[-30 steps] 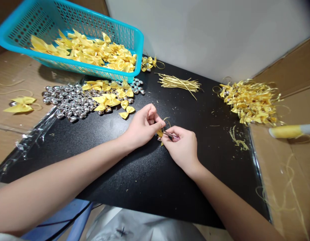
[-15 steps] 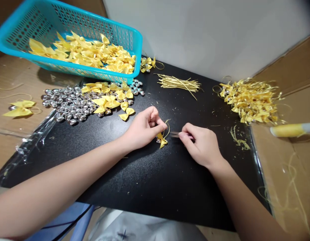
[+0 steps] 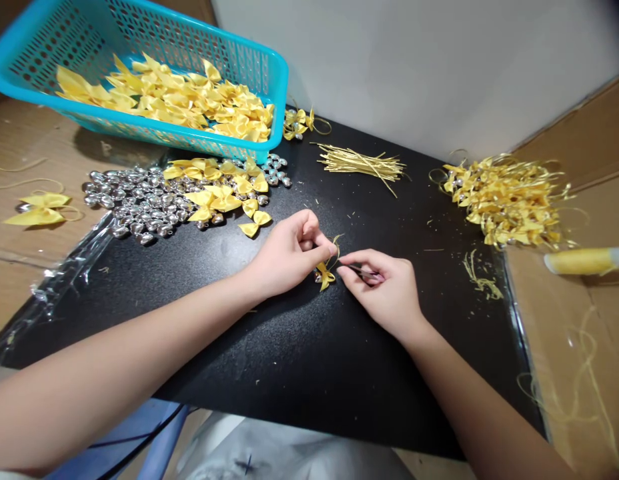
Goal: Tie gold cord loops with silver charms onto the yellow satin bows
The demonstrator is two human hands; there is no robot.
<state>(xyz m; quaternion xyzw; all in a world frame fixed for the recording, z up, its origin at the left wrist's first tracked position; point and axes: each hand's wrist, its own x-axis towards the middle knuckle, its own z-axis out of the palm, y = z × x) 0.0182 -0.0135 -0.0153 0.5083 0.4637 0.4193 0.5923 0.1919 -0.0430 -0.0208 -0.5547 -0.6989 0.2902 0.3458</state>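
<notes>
My left hand point(image 3: 302, 253) pinches the gold cord point(image 3: 337, 248) of a small yellow bow point(image 3: 325, 277) between thumb and forefinger. A silver bead shows partly beside the bow, just above the black tabletop. My right hand point(image 3: 384, 283) is closed around small scissors point(image 3: 368, 274) with a purplish handle, tucked in against the palm. Its thumb and forefinger tips come up to the cord's right side; whether they touch it I cannot tell. Left of my left hand lie loose yellow bows point(image 3: 222, 199) and a spread of silver beads point(image 3: 139, 193).
A turquoise basket point(image 3: 189, 132) of yellow bows stands at the back left. Cut gold cords point(image 3: 359, 161) lie at the back. A heap of bows with cord loops point(image 3: 509, 200) sits on the right, near cord scraps point(image 3: 482, 277) and a yellow roll point(image 3: 579, 261).
My right hand has moved left to the cord. The scissors, whose blades pointed out at the bow, now lie back within the hand. My left hand keeps its pinch.
</notes>
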